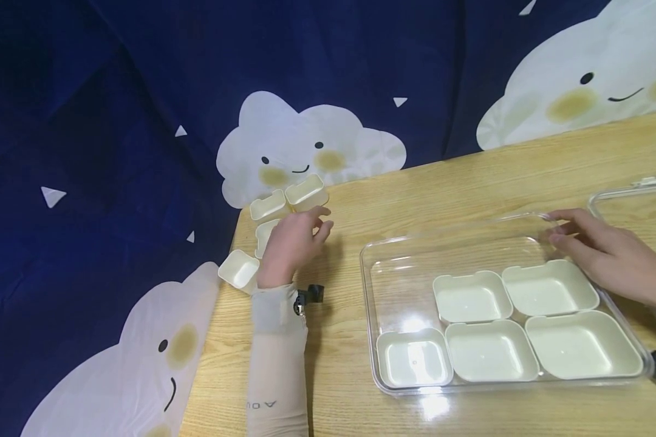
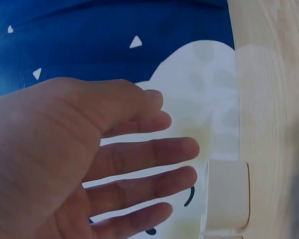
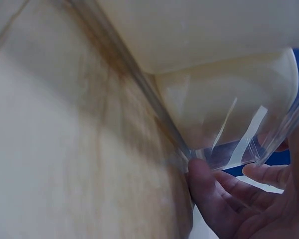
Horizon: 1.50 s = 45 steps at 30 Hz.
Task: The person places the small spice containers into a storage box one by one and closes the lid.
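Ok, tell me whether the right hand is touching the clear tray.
Touching: the right wrist view shows the right hand with fingertips pressed against the clear tray at its corner.

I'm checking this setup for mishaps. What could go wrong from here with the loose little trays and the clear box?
1. The small cream trays sit at the table's corner edge; the reaching left hand could nudge one off.
2. The right hand grips only the clear box at its far corner, so the box may twist or slide, shifting the five trays inside.
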Tool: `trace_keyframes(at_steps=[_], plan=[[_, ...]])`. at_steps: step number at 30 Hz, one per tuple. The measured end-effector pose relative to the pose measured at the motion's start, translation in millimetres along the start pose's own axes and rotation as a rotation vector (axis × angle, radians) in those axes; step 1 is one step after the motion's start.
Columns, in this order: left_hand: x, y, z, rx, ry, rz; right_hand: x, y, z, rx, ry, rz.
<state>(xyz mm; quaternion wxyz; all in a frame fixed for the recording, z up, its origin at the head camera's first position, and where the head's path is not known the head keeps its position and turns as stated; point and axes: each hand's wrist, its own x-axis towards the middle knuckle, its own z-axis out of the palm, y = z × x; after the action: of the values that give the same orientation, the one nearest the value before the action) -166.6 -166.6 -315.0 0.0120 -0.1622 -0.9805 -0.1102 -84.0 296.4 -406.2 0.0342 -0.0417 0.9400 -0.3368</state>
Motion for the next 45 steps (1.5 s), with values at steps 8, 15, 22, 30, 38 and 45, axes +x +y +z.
trace_keyframes(at_steps=[8,15,22,30,38,45], plan=[[-0.7,-10.7,-0.2,-0.003,0.027,-0.032,0.3,-1.0,-0.4,0.011,-0.001,0.002],[0.4,-18.6,1.9,-0.002,0.020,-0.064,0.1,-0.5,0.0,0.013,0.000,0.002],[-1.5,-24.2,1.4,-0.003,0.029,-0.127,0.4,-1.3,0.3,0.014,-0.001,-0.002],[-2.9,-30.2,2.1,-0.032,0.017,-0.176,-0.6,-0.9,0.0,0.021,-0.002,0.001],[-5.3,-36.6,2.2,-0.046,0.053,-0.239,-0.5,-0.7,0.1,0.019,-0.008,0.013],[-4.4,-40.9,4.4,-0.064,0.052,-0.335,-0.3,-0.4,0.0,0.010,-0.005,0.008]])
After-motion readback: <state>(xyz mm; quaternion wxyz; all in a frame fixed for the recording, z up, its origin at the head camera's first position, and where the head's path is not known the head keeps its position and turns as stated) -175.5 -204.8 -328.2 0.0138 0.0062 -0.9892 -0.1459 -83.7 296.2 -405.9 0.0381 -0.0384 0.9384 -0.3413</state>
